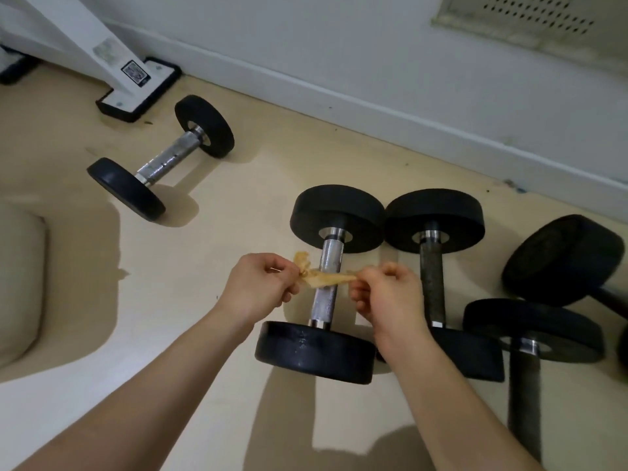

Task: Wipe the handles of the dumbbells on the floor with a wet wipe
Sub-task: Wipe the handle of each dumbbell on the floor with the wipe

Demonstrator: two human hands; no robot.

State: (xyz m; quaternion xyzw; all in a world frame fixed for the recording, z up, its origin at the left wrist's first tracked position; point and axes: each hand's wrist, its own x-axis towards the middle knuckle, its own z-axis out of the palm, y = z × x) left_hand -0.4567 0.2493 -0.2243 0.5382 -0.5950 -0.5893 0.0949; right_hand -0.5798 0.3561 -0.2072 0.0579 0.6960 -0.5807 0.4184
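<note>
— Over the middle dumbbell (319,283), what have your hands got?

— My left hand (258,287) and right hand (387,294) each pinch one end of the wipe (323,278), fingers curled shut on it. It is stretched between them across the shiny handle (325,283). I cannot tell whether it touches the steel or hangs just above it.

— What state is the wipe in?

— Yellow-brown and twisted thin. I'd judge it well used.

— So how far along are you?

— Partway, I think. The handle under my hands looks bright, and so does the one on the far-left dumbbell (159,158), which lies apart near the white stand (136,79). Those two may be done or nearly so, though I cannot prove it.

— And what is left?

— Just right of mine lies a dumbbell with a dark, dull handle (431,287). Its near and far plates sit beside my dumbbell's plates. Further right a long dark bar (525,396) runs toward me, and another dumbbell (564,260) tilts at the right edge. Those look untouched, so I reckon more than half remains.

— The wipe?

— Probably needs refolding or replacing first.
</note>
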